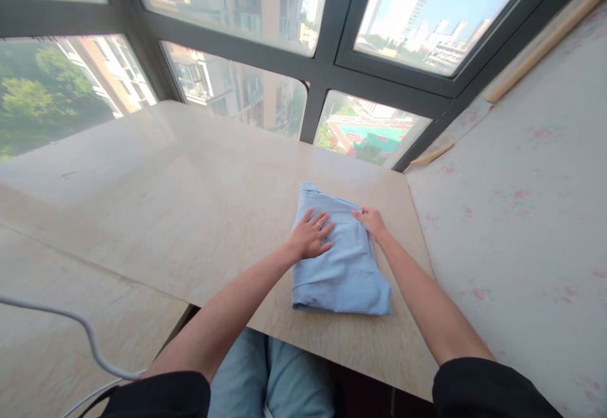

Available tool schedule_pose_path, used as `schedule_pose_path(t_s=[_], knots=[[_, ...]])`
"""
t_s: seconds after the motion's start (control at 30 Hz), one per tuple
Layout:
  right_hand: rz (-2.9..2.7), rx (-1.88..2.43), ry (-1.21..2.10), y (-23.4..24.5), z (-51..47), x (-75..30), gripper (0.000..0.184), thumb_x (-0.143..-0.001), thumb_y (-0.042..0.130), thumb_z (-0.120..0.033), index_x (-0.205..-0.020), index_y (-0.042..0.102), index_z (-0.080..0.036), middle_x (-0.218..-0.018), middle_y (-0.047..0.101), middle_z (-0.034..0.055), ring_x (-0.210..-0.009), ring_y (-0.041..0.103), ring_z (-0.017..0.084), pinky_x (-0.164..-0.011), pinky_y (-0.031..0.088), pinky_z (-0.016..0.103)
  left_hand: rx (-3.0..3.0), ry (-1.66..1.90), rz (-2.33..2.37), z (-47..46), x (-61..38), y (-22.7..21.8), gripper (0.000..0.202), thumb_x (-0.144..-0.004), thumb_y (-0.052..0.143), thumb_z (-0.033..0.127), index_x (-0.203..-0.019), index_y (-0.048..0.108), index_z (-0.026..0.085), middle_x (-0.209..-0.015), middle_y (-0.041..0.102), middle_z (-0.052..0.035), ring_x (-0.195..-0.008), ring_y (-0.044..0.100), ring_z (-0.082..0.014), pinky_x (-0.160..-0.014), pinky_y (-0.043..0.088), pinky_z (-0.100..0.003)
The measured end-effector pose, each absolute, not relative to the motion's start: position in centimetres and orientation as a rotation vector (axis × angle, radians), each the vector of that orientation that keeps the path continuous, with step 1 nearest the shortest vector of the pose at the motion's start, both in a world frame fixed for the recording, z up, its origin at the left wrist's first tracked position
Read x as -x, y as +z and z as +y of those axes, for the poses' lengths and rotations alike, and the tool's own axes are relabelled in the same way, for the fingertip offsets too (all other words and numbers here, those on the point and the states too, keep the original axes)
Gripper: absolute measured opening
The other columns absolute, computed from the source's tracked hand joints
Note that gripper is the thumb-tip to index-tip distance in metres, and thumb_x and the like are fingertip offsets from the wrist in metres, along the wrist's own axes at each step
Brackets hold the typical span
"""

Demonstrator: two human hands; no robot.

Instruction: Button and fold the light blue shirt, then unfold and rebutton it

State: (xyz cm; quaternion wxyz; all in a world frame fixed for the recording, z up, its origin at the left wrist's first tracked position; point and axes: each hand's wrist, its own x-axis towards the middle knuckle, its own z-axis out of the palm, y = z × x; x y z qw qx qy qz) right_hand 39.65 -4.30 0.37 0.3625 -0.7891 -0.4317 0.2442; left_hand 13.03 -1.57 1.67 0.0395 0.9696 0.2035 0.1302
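Note:
A folded light blue garment [344, 272] lies on the beige marble-look table [190, 215], near its right end. My left hand [310, 236] rests flat on the garment's upper left part, fingers spread, a ring on one finger. My right hand [371, 221] lies on the garment's upper right edge, fingers stretched toward the far corner; it holds nothing.
Large dark-framed windows [327, 64] run behind the table. A pale floral wall [531, 203] stands close on the right. A white cable [71, 323] crosses the lower left. My knees in light blue trousers [270, 374] show under the table's front edge.

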Motion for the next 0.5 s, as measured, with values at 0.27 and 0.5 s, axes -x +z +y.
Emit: schedule_pose_path(t_s=[0.27, 0.5], knots=[[-1.172, 2.156, 0.490, 0.3, -4.0, -39.4, 0.032, -0.071, 0.065, -0.044, -0.081, 0.072, -0.014, -0.060, 0.066, 0.0009, -0.064, 0.060, 0.017, -0.059, 0.042, 0.024, -2.927, 0.417, 0.603, -5.6, -10.9, 1.9, 0.045, -0.100, 0.039, 0.040, -0.133, 0.058, 0.016, -0.146, 0.051, -0.0166, -0.140, 0.042, -0.0272, -0.119, 0.022, -0.051], [-1.254, 2.298, 0.369, 1.1, -3.9, -38.7, 0.028, -0.079, 0.059, -0.040, -0.085, 0.073, -0.016, -0.076, 0.072, 0.0072, -0.076, 0.065, 0.021, -0.069, 0.044, 0.027, -2.896, 0.347, 0.503, -12.5, -7.2, 2.1, 0.080, -0.089, 0.044, 0.068, -0.146, 0.043, 0.012, -0.150, 0.043, -0.0227, -0.145, 0.032, -0.0347, -0.118, 0.017, -0.058]])
